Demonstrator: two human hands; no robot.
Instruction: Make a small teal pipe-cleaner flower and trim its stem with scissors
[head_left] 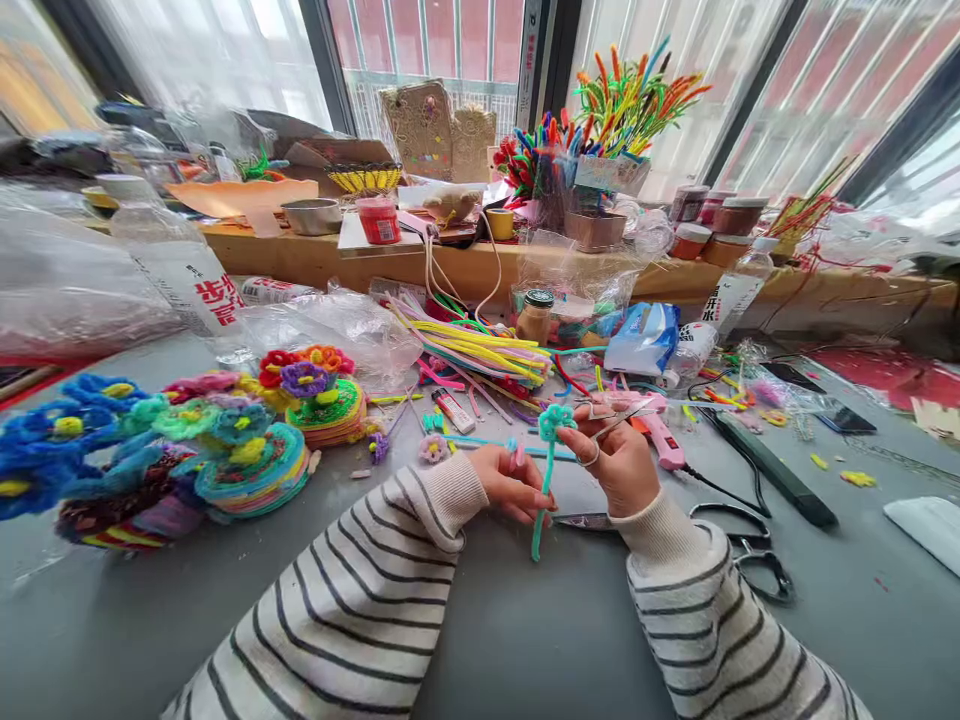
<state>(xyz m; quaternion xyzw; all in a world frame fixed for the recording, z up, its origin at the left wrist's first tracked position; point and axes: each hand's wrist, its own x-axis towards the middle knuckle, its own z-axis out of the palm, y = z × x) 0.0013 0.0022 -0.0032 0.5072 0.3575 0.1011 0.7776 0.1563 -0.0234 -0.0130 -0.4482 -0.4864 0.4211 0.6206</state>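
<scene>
My left hand (512,483) is closed on the stem of a teal pipe-cleaner flower (550,455), holding it upright over the grey table (525,620). The flower's curled head is at the top and its stem hangs down past my fingers. My right hand (616,462) is closed on a small pair of metal scissors (611,420), fingers through the loops, with the blades pointing left toward the flower head. Both sleeves are cream with dark stripes.
Finished pipe-cleaner flowers and coiled coasters (247,440) lie at the left. A loose pile of pipe cleaners (480,350) lies ahead, a pink glue gun (660,430) to the right, black scissors (750,560) near my right forearm. A wooden shelf (450,265) holds jars and pipe-cleaner bundles.
</scene>
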